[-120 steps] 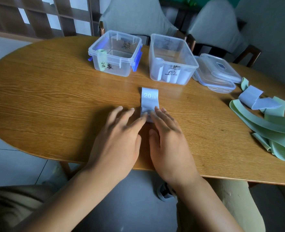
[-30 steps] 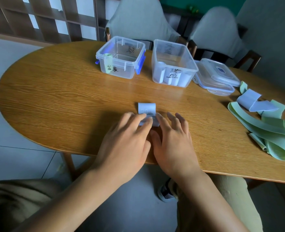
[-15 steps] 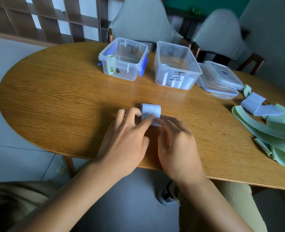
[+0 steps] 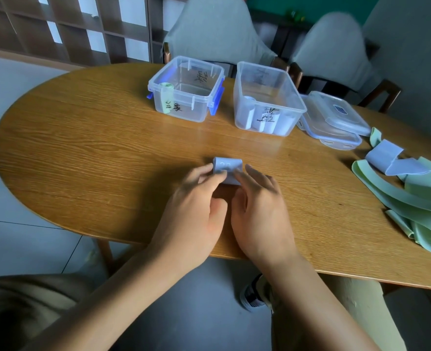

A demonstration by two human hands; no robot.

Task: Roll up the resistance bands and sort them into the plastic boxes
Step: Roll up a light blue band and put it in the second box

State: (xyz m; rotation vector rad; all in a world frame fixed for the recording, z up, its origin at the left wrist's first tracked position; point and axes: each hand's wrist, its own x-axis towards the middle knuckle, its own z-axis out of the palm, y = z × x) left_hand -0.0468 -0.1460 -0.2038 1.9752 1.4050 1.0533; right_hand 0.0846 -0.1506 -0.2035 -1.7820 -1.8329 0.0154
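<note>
A pale blue resistance band (image 4: pixel 228 168), rolled into a short cylinder, lies on the wooden table (image 4: pixel 82 153) in front of me. My left hand (image 4: pixel 196 211) pinches its left end with fingertips and thumb. My right hand (image 4: pixel 260 211) rests fingertips on its right side. Behind stand two clear plastic boxes: the left box (image 4: pixel 186 89) with blue latches holds a green roll (image 4: pixel 166 97), the right box (image 4: pixel 267 100) holds pale blue rolls. Loose green bands (image 4: pixel 412 203) and one blue band (image 4: pixel 391 160) lie at the right.
Two stacked clear lids (image 4: pixel 333 120) lie right of the boxes. Cloth-covered chairs (image 4: pixel 214 29) stand behind the table. The table's near edge runs just under my wrists.
The flat tail of the blue band has been rolled up forward until it is a full roll. My fingers have shifted from pressing on top to holding its sides.
</note>
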